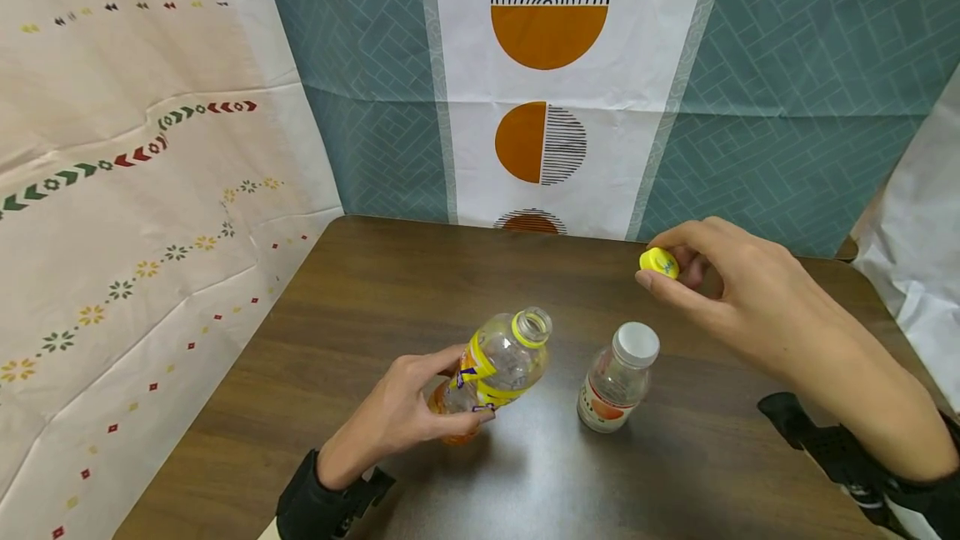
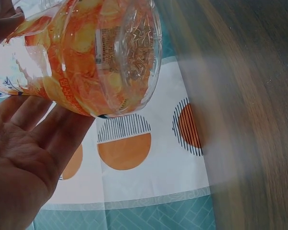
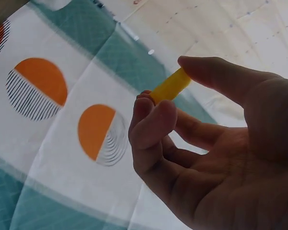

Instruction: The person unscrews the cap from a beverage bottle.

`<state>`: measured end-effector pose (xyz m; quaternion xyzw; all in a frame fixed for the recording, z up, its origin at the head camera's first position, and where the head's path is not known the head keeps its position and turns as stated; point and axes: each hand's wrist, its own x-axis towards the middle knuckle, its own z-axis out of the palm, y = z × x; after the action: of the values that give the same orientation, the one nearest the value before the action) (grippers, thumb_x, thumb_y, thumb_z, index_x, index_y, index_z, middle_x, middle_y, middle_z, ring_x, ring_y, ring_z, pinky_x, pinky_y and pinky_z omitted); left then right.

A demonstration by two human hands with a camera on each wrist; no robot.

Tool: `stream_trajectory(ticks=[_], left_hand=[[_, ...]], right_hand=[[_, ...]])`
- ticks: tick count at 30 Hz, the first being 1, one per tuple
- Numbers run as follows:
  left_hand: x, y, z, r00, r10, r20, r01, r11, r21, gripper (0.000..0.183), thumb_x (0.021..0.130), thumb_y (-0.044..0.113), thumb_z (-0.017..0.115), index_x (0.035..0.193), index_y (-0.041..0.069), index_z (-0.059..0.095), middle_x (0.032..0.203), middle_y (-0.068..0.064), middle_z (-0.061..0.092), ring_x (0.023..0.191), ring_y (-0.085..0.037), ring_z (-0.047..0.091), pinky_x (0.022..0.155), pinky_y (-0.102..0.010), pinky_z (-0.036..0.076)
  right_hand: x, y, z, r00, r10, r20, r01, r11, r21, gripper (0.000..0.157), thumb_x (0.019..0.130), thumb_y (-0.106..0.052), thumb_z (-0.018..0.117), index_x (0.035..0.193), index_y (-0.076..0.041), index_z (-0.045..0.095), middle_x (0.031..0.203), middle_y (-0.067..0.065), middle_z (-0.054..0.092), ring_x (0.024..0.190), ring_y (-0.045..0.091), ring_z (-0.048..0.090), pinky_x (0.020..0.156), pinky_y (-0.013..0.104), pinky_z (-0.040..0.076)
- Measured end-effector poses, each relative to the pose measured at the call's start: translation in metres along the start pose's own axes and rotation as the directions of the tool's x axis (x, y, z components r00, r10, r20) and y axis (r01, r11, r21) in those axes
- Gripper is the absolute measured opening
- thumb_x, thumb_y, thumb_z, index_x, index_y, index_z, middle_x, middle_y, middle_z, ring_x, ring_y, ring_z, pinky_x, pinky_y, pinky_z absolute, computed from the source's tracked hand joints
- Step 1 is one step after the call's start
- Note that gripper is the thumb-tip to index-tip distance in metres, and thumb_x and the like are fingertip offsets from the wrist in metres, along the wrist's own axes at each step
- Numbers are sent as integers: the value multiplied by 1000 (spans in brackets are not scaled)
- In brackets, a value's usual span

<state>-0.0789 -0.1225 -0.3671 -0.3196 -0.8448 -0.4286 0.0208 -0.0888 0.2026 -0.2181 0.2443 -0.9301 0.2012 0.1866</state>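
With fingers clamped, the left hand (image 1: 408,405) holds one uncapped bottle (image 1: 512,362), the right hand (image 1: 738,290) one yellow cap (image 1: 659,262); one white-capped bottle (image 1: 616,383) stands on the counter (image 1: 712,465).

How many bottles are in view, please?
2: an uncapped, tilted bottle in the left hand, and a white-capped bottle standing on the table, right of it in the head view. None appears hidden.

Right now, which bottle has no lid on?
The tilted, yellow-banded bottle in the left hand: it's uncapped, while the standing bottle wears a white cap.
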Motion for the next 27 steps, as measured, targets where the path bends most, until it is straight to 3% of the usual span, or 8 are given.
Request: stream_trajectory(ticks=[8,27], left_hand=[[-2,0,-2,1000,-14,-4,14,1000,-9,53,75,38,76,122,23,58,104,11,67,86,-3,61,75,-32,56],[-3,-2,-5,999,2,-32,-3,1000,-26,52,75,35,77,122,25,58,105,13,67,87,-3,61,74,-33,56]], right_hand=[[-1,27,6,996,67,63,-65,997,-36,24,87,-22,67,106,-8,63,85,3,54,77,16,48,60,37,39],[-13,94,46,958,208,197,-198,978,-71,30,85,-17,68,107,3,62,83,12,53,74,24,47,56,36,37]])
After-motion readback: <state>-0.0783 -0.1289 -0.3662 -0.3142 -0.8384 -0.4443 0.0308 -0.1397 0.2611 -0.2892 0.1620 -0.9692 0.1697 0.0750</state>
